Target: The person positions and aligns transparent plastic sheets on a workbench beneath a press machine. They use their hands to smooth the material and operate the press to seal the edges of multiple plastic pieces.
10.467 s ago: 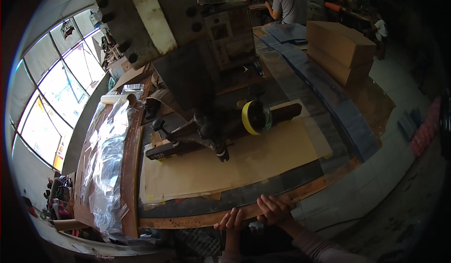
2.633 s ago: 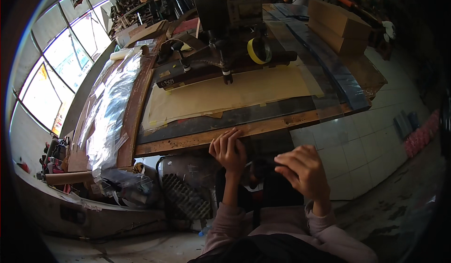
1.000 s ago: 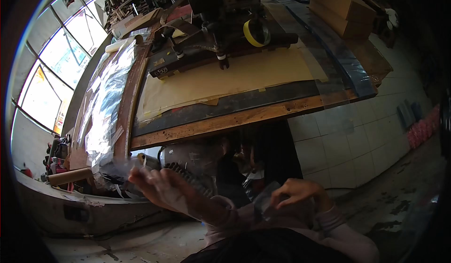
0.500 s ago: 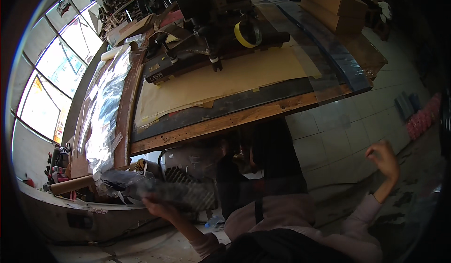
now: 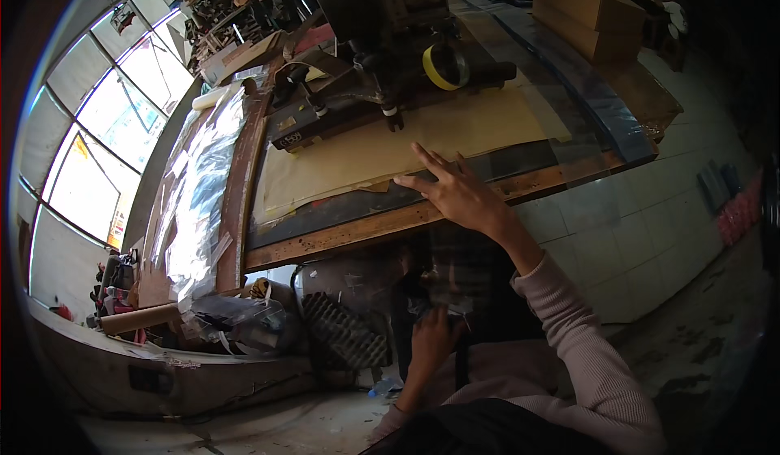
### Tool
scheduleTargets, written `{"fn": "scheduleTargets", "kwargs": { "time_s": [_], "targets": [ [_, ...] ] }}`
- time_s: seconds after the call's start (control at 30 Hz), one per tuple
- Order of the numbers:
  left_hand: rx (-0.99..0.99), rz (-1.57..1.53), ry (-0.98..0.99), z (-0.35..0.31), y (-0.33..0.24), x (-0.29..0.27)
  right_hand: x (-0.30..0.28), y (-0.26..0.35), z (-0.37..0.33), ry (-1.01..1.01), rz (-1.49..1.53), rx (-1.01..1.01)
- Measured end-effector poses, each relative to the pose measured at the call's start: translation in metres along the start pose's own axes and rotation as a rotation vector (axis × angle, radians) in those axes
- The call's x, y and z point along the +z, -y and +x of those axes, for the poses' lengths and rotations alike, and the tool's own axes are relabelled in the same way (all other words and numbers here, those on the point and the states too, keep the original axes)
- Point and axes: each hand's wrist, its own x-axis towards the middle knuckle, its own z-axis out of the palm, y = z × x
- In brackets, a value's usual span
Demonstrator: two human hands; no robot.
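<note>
My right hand (image 5: 459, 191) reaches over the near edge of the table with its fingers spread and nothing in them. Beneath its fingertips lies a broad beige sheet (image 5: 357, 154) on a dark mat (image 5: 325, 215). Low in front of my lap, my left hand (image 5: 433, 343) is closed, its fingers curled on what looks like a piece of clear plastic film (image 5: 460, 320). The film barely shows against my dark trousers, so its outline is hard to make out. A dark press-like machine (image 5: 374, 65) stands over the far part of the beige sheet.
Yellow tape (image 5: 439, 71) rests on the machine's bar. Shiny clear plastic sheets (image 5: 195, 203) cover the left side board. Cardboard boxes (image 5: 585, 12) stand at the far right. Beneath the table's wooden edge (image 5: 349, 240) are a plastic bag (image 5: 244, 317) and a grey egg-crate-shaped piece (image 5: 345, 333).
My right hand has swung from the far right over to the table and spread its fingers. My left hand has moved right, from beside the plastic bag to my lap. The view has shifted slightly.
</note>
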Motion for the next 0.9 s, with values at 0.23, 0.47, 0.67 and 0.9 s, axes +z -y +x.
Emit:
{"fn": "scheduleTargets", "kwargs": {
  "time_s": [0.23, 0.47, 0.67, 0.9],
  "targets": [
    [0.110, -0.221, 0.063, -0.008, -0.017, -0.014, -0.003, -0.009, -0.024, 0.052, -0.286, 0.298],
    [0.384, -0.323, -0.365, 0.065, -0.028, -0.090, -0.023, -0.003, -0.035, 0.169, -0.239, 0.279],
    [0.302, -0.256, -0.721, 0.149, -0.029, -0.141, -0.012, 0.003, -0.030, 0.104, -0.276, 0.308],
    [0.268, 0.075, -0.619, 0.200, -0.024, -0.121, -0.009, 0.006, -0.021, 0.093, -0.311, 0.338]
  ]
}}
